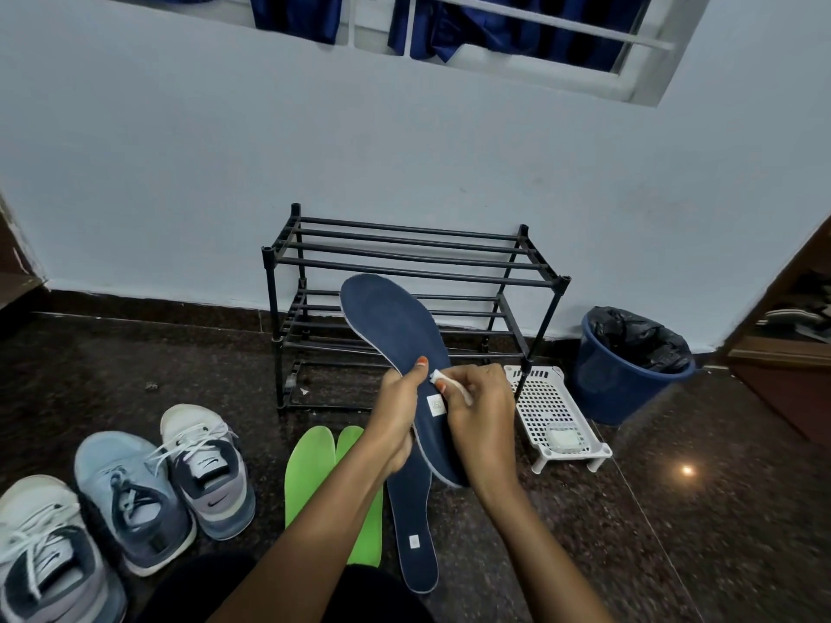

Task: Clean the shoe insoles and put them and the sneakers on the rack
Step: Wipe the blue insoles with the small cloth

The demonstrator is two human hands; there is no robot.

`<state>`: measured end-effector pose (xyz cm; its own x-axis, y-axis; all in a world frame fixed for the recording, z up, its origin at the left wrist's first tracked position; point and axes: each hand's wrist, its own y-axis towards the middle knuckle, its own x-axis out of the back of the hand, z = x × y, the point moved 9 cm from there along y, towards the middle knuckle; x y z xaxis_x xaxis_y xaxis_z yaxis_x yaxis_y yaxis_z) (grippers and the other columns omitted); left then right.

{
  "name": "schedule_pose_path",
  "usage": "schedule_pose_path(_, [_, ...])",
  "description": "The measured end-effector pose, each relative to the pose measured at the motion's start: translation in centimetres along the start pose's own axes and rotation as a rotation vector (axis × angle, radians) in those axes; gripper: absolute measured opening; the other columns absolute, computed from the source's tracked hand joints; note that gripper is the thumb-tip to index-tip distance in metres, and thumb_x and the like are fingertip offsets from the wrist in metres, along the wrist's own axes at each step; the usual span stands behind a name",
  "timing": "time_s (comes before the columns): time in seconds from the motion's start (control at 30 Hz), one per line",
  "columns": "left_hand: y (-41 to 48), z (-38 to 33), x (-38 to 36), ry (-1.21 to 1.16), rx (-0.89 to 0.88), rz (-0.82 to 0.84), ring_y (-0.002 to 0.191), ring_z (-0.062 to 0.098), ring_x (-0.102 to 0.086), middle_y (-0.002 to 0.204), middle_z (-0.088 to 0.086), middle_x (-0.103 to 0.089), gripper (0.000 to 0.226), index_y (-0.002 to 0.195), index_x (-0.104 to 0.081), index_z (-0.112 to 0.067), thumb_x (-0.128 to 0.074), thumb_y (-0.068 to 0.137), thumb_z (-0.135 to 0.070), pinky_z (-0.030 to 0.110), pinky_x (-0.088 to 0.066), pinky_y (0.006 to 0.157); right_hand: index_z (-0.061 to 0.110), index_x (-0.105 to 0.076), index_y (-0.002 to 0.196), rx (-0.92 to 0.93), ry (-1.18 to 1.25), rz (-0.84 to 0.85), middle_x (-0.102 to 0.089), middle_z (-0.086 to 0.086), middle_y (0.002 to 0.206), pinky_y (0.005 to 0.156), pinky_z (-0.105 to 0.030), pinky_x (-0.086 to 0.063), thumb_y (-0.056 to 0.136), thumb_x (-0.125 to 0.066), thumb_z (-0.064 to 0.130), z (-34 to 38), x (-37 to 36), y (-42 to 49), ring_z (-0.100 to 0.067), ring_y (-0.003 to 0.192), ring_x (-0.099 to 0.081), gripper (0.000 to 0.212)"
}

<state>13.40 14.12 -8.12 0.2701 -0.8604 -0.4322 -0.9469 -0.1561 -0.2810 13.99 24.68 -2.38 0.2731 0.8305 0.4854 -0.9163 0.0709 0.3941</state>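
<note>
Held off the floor point(629, 532) in front of the black tube-shelved rack point(404, 258), a navy insole point(395, 326), fabric face toward the camera, toe end up and leaning left, white label in the heel half, gripped at its middle by the left hand point(395, 420), with the right hand point(481, 415) pinching a small white wipe point(452, 385) against it. Flat on the dark floor beneath, its navy twin point(416, 528), heel nearest, just beside two bright green insoles point(310, 465) overlapping side by side. Further left, close together with toes pointing away: a white-and-grey sneaker point(207, 469), a light blue sneaker point(130, 501) and a second white-and-grey sneaker point(45, 555) at the frame's corner.
</note>
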Motion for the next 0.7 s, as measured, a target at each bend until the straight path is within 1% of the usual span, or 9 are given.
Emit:
schedule_pose_path(0.07, [-0.2, -0.2, 0.2, -0.051, 0.005, 0.011, 0.079, 0.020, -0.064, 0.091, 0.009, -0.067, 0.027, 0.116, -0.057, -0.002, -0.048, 0.097, -0.019, 0.030, -0.052, 0.072, 0.013, -0.067, 0.088, -0.006, 0.068, 0.002, -0.048, 0.001, 0.092, 0.080, -0.016, -0.042, 0.083, -0.064, 0.007, 0.3, -0.1, -0.2, -0.013, 0.091, -0.051, 0.008])
schedule_pose_path(0.1, [-0.4, -0.3, 0.3, -0.087, 0.015, 0.022, 0.080, 0.021, -0.064, 0.094, 0.010, -0.066, 0.030, 0.119, -0.056, -0.002, -0.049, 0.096, -0.020, 0.030, -0.052, 0.072, 0.012, -0.067, 0.088, -0.005, 0.090, 0.004, -0.049, 0.000, 0.093, 0.076, -0.008, -0.040, 0.083, -0.064, 0.006, 0.4, -0.1, -0.4, -0.010, 0.087, -0.051, 0.009])
schedule_pose_path(0.17, [-1.0, 0.0, 0.5, -0.139, 0.053, 0.064, 0.082, 0.021, -0.064, 0.102, 0.014, -0.065, 0.035, 0.122, -0.055, -0.002, -0.051, 0.095, -0.024, 0.029, -0.053, 0.071, 0.010, -0.068, 0.089, -0.007, 0.111, 0.004, -0.053, -0.003, 0.092, 0.071, -0.001, -0.035, 0.083, -0.064, 0.006, 0.5, -0.3, -0.6, -0.004, 0.081, -0.051, 0.008])
schedule_pose_path(0.23, [-1.5, 0.5, 0.6, -0.160, 0.076, 0.108, 0.078, 0.020, -0.066, 0.098, 0.013, -0.067, 0.030, 0.115, -0.058, -0.004, -0.054, 0.092, -0.023, 0.028, -0.055, 0.067, 0.011, -0.068, 0.089, -0.017, 0.118, -0.017, -0.057, -0.003, 0.091, 0.072, -0.005, -0.036, 0.083, -0.063, 0.007, 0.4, -0.5, -0.9, -0.009, 0.083, -0.053, 0.009])
schedule_pose_path(0.3, [-2.1, 0.6, 0.6, -0.187, 0.077, 0.134, 0.066, 0.016, -0.067, 0.080, 0.008, -0.069, 0.015, 0.100, -0.060, -0.008, -0.054, 0.091, -0.019, 0.023, -0.055, 0.059, 0.012, -0.068, 0.089, -0.028, 0.121, -0.054, -0.058, -0.002, 0.090, 0.076, -0.018, -0.040, 0.083, -0.063, 0.008, 0.5, -0.6, -1.1, -0.016, 0.089, -0.054, 0.009])
schedule_pose_path(0.37, [-2.7, 1.0, 0.3, -0.255, 0.113, 0.159, 0.061, 0.016, -0.068, 0.072, 0.007, -0.070, 0.018, 0.093, -0.062, -0.009, -0.050, 0.094, -0.023, 0.022, -0.055, 0.054, 0.013, -0.068, 0.089, -0.020, 0.128, -0.073, -0.058, 0.000, 0.089, 0.077, -0.025, -0.043, 0.083, -0.063, 0.008, 0.8, -0.7, -1.2, -0.020, 0.090, -0.055, 0.010])
schedule_pose_path(0.5, [-3.2, 1.8, 0.0, -0.344, 0.214, 0.205, 0.069, 0.019, -0.071, 0.079, 0.010, -0.073, 0.049, 0.093, -0.066, -0.007, -0.035, 0.098, -0.045, 0.028, -0.057, 0.062, 0.014, -0.069, 0.096, 0.050, 0.070, -0.011, -0.055, 0.002, 0.091, 0.079, -0.014, -0.037, 0.083, -0.064, 0.013, 1.4, -1.3, -1.4, -0.016, 0.094, -0.051, 0.013])
schedule_pose_path(0.6, [-2.9, 1.7, 0.3, -0.366, 0.209, 0.206, 0.071, 0.018, -0.071, 0.080, 0.008, -0.073, 0.055, 0.095, -0.065, -0.008, -0.031, 0.097, -0.051, 0.030, -0.054, 0.070, 0.010, -0.069, 0.099, 0.161, 0.002, 0.024, -0.057, -0.001, 0.099, 0.080, 0.001, -0.028, 0.085, -0.063, 0.013, 2.3, -1.5, -1.8, -0.010, 0.093, -0.046, 0.016])
schedule_pose_path(0.7, [-2.8, 1.5, 0.3, -0.398, 0.212, 0.221, 0.072, 0.020, -0.071, 0.081, 0.010, -0.072, 0.059, 0.095, -0.064, -0.007, -0.028, 0.096, -0.053, 0.033, -0.052, 0.074, 0.009, -0.071, 0.090, 0.236, 0.006, 0.035, -0.063, -0.002, 0.094, 0.078, 0.000, -0.030, 0.081, -0.064, 0.003, 3.1, -1.6, -1.9, -0.013, 0.087, -0.052, 0.013])
